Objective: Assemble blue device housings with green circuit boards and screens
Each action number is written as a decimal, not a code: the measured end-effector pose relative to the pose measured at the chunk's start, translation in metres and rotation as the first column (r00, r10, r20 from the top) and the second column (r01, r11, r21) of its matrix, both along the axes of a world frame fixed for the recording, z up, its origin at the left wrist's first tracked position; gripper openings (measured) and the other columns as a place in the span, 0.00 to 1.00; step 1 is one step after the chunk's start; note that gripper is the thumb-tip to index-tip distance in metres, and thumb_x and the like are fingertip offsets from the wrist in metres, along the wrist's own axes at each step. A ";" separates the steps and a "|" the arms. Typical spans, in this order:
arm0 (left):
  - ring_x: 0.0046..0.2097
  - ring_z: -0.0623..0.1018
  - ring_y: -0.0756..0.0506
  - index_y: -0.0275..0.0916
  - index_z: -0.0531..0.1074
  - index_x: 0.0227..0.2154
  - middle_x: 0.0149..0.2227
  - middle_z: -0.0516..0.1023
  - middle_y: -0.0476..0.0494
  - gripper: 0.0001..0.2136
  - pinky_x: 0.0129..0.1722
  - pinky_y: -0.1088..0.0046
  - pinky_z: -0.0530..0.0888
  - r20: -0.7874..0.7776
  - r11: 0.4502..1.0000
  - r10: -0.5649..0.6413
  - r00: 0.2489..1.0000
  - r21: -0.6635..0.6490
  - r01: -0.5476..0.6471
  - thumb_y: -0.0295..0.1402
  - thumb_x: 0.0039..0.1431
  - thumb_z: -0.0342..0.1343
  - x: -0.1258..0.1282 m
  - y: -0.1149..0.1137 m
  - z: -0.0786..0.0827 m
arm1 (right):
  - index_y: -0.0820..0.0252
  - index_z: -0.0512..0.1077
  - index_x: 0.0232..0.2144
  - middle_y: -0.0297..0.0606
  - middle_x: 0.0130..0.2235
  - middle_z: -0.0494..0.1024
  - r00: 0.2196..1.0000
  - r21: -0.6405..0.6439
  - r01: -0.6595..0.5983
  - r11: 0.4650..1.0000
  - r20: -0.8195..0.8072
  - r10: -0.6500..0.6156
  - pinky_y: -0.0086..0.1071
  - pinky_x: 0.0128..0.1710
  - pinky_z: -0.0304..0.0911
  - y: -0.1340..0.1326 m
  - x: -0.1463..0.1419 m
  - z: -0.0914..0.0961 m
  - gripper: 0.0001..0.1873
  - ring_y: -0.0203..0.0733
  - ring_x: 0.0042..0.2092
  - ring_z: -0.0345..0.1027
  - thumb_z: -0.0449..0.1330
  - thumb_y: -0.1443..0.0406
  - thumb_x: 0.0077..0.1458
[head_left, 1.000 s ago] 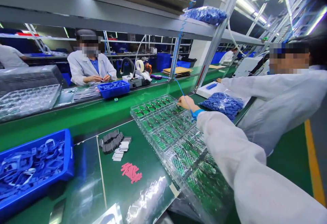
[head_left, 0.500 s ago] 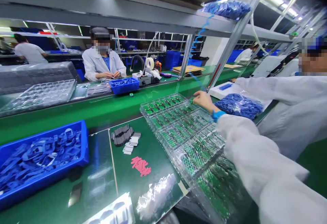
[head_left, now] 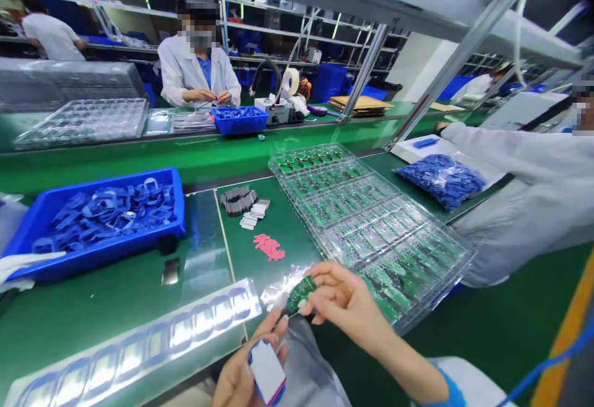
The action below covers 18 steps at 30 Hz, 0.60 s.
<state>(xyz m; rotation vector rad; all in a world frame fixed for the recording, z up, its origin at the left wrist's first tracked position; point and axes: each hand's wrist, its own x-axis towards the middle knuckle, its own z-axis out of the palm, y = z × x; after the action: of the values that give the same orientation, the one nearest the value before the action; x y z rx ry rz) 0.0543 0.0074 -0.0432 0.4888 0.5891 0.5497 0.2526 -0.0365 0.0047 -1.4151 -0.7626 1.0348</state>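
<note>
The person's right hand (head_left: 349, 304) pinches a small green circuit board (head_left: 301, 294) between thumb and fingertips, coming in from the lower right with a blue wrist strap (head_left: 446, 391) at the wrist. The left hand (head_left: 241, 373) curls firmly around a flat white rectangular block (head_left: 266, 371) edged in red and blue, its material hard to tell, with its fingertips just below the board. The board sits over a crumpled sheet of clear film (head_left: 283, 286). Just beyond the right hand, overlapping clear ribbed trays (head_left: 371, 227) carry rows of green boards. To the left, a long clear blister tray (head_left: 134, 339) lies along the near edge of a green bench mat (head_left: 241, 271), below a blue crate (head_left: 106, 221) of tangled blue plastic loops. Black ridged strips (head_left: 236, 200), small white cards (head_left: 248, 220) and pink strips (head_left: 269, 247) lie on the mat, leaving smooth green open between them and the hands.
</note>
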 end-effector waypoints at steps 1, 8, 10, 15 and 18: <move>0.61 0.66 0.35 0.42 0.81 0.36 0.57 0.72 0.41 0.18 0.56 0.67 0.67 0.008 0.999 0.033 0.999 0.001 -0.033 0.47 0.43 0.65 0.000 -0.002 0.001 | 0.59 0.68 0.37 0.32 0.28 0.73 0.998 0.024 -0.004 1.000 -0.067 0.005 0.23 0.23 0.70 0.000 -0.017 -0.007 0.16 0.36 0.27 0.76 0.65 0.59 0.48; 0.45 0.79 0.44 0.41 0.81 0.36 0.39 0.84 0.41 0.16 0.46 0.73 0.72 -0.064 0.976 0.201 0.977 -0.070 -0.206 0.44 0.45 0.65 -0.018 -0.008 0.025 | 0.55 0.73 0.43 0.33 0.27 0.76 0.993 0.090 -0.043 0.995 0.114 0.033 0.25 0.28 0.72 0.000 -0.058 -0.021 0.14 0.36 0.28 0.75 0.63 0.63 0.52; 0.42 0.79 0.46 0.42 0.81 0.36 0.38 0.83 0.43 0.15 0.43 0.76 0.71 -0.069 0.971 0.222 0.973 -0.078 -0.227 0.44 0.45 0.66 -0.022 -0.008 0.029 | 0.54 0.74 0.44 0.36 0.31 0.79 0.912 0.151 -0.140 0.979 0.404 0.068 0.26 0.27 0.74 -0.001 -0.055 -0.019 0.15 0.37 0.27 0.75 0.63 0.67 0.51; 0.37 0.77 0.49 0.41 0.81 0.35 0.35 0.83 0.44 0.16 0.38 0.78 0.70 -0.074 0.958 0.256 0.964 -0.115 -0.263 0.43 0.43 0.67 -0.028 -0.008 0.026 | 0.48 0.64 0.57 0.38 0.44 0.80 0.455 0.282 -0.460 0.842 0.889 -0.050 0.33 0.40 0.75 0.002 -0.045 -0.011 0.31 0.42 0.39 0.77 0.61 0.74 0.53; 0.36 0.77 0.50 0.40 0.81 0.35 0.35 0.82 0.45 0.16 0.38 0.78 0.70 -0.062 0.955 0.249 0.966 -0.150 -0.256 0.43 0.43 0.67 -0.031 -0.007 0.021 | 0.56 0.59 0.60 0.43 0.46 0.79 0.245 0.245 -0.557 0.793 0.961 -0.125 0.33 0.43 0.75 0.007 -0.047 -0.004 0.33 0.43 0.44 0.76 0.60 0.75 0.54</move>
<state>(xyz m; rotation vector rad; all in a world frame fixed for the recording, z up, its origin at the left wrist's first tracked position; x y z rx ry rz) 0.0229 0.0000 -0.0218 0.2774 0.7356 0.7309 0.2057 -0.0299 0.0002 -1.2911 -2.0822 -0.1141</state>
